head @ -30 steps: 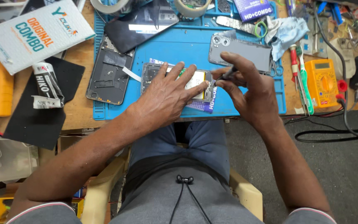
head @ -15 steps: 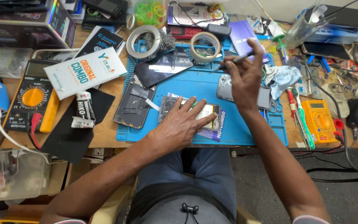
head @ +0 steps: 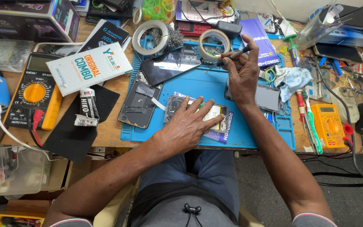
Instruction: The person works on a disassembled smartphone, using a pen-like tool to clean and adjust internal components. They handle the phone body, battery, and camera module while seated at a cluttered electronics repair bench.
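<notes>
Under the flat, open left hand [head: 188, 127] lies an opened phone [head: 198, 115]; the right hand [head: 241, 71] pinches tweezers [head: 234, 54].

Your right hand [head: 243, 73] is now lifted off the opened phone [head: 198, 115] and raised toward the tape rolls, holding the dark tweezers [head: 232, 56] up near the far edge of the blue mat [head: 206, 88], well apart from your left hand [head: 188, 126]

A phone-repair workbench: a blue mat [head: 240, 138] on a wooden bench, strewn with opened phones [head: 136, 105], multimeters [head: 32, 98], tape rolls [head: 150, 38], screwdrivers [head: 311, 122], parts boxes [head: 89, 67] and cables.
</notes>
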